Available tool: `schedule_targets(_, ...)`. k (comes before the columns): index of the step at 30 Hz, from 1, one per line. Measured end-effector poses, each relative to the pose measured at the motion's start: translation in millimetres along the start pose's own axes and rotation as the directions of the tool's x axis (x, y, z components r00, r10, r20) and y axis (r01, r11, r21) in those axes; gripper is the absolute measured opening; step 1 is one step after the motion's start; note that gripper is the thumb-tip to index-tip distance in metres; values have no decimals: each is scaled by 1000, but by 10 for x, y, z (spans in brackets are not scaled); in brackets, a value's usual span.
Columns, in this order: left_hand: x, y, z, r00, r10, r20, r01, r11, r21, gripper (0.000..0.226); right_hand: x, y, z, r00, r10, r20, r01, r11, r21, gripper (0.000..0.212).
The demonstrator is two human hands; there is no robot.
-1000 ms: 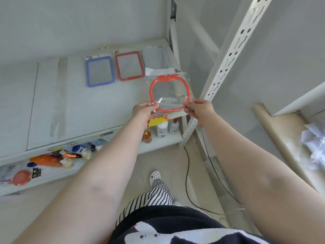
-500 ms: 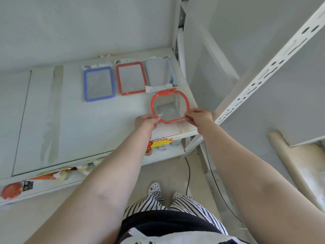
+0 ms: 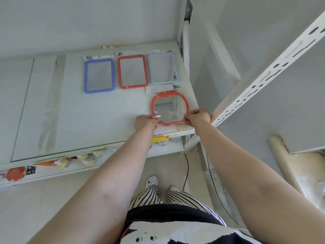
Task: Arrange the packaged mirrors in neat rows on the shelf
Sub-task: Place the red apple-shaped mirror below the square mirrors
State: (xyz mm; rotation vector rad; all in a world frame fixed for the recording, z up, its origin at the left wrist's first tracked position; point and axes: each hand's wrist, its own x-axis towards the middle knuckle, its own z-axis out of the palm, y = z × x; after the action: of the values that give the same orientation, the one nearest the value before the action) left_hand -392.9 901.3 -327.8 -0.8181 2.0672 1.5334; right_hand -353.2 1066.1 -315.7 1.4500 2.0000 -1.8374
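Red apple mirror [image 3: 169, 107] in both hands [image 3: 146, 122], shelf upright [image 3: 253, 85] beside

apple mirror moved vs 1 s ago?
Yes. The apple-shaped mirror, pinched by the left hand and right hand, has come down onto the shelf, in front of the pale blue mirror.

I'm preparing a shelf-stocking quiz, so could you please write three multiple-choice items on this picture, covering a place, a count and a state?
1. Where is the apple-shaped mirror?
A. in front of the pale blue mirror
B. left of the blue mirror
C. on the floor

2. How many rectangular mirrors form the back row?
A. two
B. three
C. five

3. What are the hands doing?
A. hanging idle
B. both pinching the apple-shaped mirror's packaging
C. only one touching it

Answers:
1 A, apple-shaped mirror lies nearer than pale blue mirror.
2 B, blue mirror, red mirror, pale blue.
3 B, left hand and right hand pinch its lower corners.
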Motion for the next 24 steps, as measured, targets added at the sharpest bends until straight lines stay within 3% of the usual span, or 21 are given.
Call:
schedule_targets(6, -69, 8, -4, 995, 70, -65, -62, 991, 115, 22, 4, 11, 2, 1000, -27, -2, 27, 998, -65, 16)
schedule_targets(19, 3, 55, -15, 998, 46, -30, -41, 987, 154, 29, 43, -9, 35, 999, -34, 9, 35, 998, -55, 16)
schedule_targets(24, 28, 30, -33, 993, 113, -14, -108, 972, 208, 30, 71, -1, 47, 998, -56, 10, 57, 995, -82, 16)
